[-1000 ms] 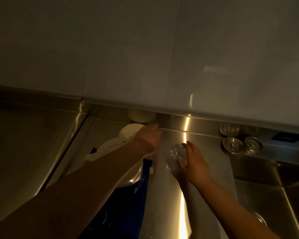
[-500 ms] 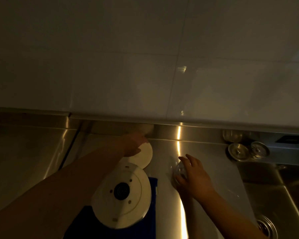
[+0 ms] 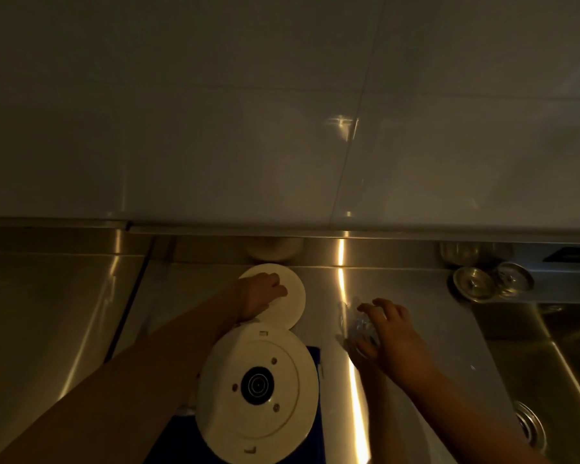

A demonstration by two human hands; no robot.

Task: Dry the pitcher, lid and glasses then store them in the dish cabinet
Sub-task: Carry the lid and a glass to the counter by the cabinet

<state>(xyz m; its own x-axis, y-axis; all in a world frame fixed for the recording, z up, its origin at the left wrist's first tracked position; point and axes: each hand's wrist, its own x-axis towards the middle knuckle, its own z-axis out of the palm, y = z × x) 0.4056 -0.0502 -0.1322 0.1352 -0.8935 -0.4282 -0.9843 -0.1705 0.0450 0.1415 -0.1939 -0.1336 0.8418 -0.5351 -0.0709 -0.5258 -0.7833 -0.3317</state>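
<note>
Steel counter (image 3: 416, 296) dim, no readable writing. Left hand (image 3: 260, 296) grips white lid (image 3: 290, 306) at frame centre. Right hand (image 3: 390, 333) grasps clear glass (image 3: 354, 321) just right. Upturned pitcher (image 3: 257, 391) on blue cloth (image 3: 181, 443) lower centre; strainers (image 3: 476, 284) upper right.

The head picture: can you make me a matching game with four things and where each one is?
Things:
1. small white lid
2. clear glass
3. big white pitcher base
4. two metal strainers

Places:
A. on the blue cloth
B. under the left hand
C. by the sink's back corner
D. held by the right hand

Pairs: 1-B, 2-D, 3-A, 4-C
</note>
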